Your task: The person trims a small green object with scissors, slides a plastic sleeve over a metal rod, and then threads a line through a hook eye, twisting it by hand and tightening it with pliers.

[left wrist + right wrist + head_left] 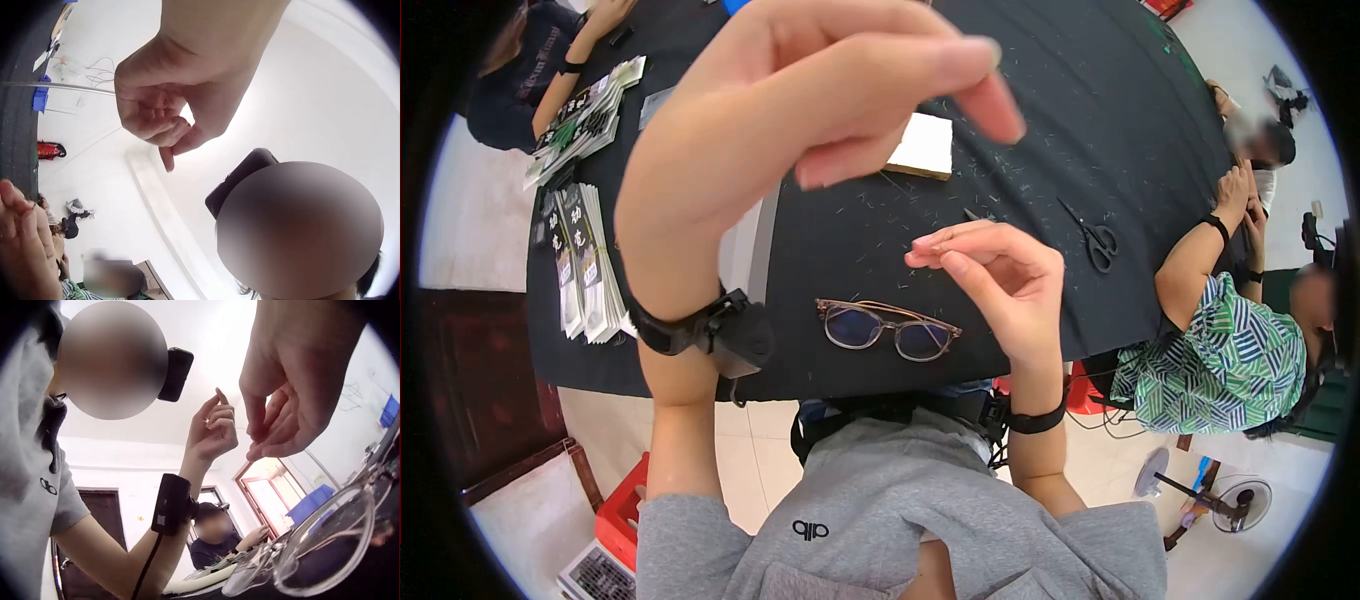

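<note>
In the head view, my left hand (790, 110) is raised high above the black-covered table, wrist bent and fingers curled inward. The left wrist view shows its thumb and fingers (172, 100) bent close together. My right hand (1010, 285) is lower, beyond the glasses (920, 340), thumb and forefinger meeting at the tips. In the right wrist view, this hand (300, 394) hangs large in front, with my left hand (214, 431) farther back. Whether either hand pinches a thin strand cannot be told.
A white-topped block (925, 145), black scissors (1102, 248) and scattered short strands lie on the table (1050, 120). Packets (585, 260) are stacked at the left. One person (530, 75) sits at the far left; another in a patterned shirt (1200, 355) is at the right.
</note>
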A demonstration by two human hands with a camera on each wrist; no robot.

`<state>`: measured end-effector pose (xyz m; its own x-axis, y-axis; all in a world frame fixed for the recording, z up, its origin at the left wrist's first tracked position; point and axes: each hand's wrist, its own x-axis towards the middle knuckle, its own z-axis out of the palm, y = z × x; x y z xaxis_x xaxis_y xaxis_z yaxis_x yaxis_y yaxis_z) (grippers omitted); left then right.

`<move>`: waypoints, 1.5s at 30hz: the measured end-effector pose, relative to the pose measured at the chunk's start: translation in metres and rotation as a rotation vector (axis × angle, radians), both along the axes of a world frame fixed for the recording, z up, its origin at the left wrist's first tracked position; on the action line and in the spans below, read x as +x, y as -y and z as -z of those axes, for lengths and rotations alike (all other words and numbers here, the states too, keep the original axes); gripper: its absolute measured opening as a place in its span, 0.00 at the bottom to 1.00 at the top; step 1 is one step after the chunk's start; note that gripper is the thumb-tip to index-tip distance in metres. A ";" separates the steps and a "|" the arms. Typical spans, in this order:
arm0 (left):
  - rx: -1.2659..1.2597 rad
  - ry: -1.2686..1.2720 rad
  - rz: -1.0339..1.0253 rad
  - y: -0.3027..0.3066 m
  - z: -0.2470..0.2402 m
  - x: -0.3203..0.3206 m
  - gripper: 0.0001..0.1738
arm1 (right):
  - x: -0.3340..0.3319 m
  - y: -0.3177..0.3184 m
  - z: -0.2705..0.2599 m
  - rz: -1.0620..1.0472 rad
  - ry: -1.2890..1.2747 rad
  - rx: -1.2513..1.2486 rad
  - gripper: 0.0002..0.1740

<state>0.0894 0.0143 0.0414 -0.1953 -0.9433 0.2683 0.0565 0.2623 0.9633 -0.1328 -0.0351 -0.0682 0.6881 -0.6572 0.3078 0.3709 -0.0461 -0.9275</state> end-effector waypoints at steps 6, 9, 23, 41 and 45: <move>-0.077 0.315 0.137 -0.010 -0.008 0.011 0.21 | -0.019 0.019 -0.015 0.175 0.010 -0.163 0.08; -0.033 0.373 0.220 -0.004 -0.008 0.008 0.20 | -0.031 0.033 -0.029 0.327 -0.037 -0.433 0.07; -0.130 -0.697 1.196 0.012 0.035 -0.032 0.05 | -0.028 0.029 -0.062 0.531 -0.155 -1.213 0.12; -0.364 0.483 -0.350 -0.002 0.014 -0.072 0.09 | -0.026 0.024 -0.073 0.572 -0.227 -1.566 0.16; -0.326 0.483 -0.366 0.000 0.016 -0.074 0.08 | -0.027 0.025 -0.071 0.584 -0.230 -1.576 0.16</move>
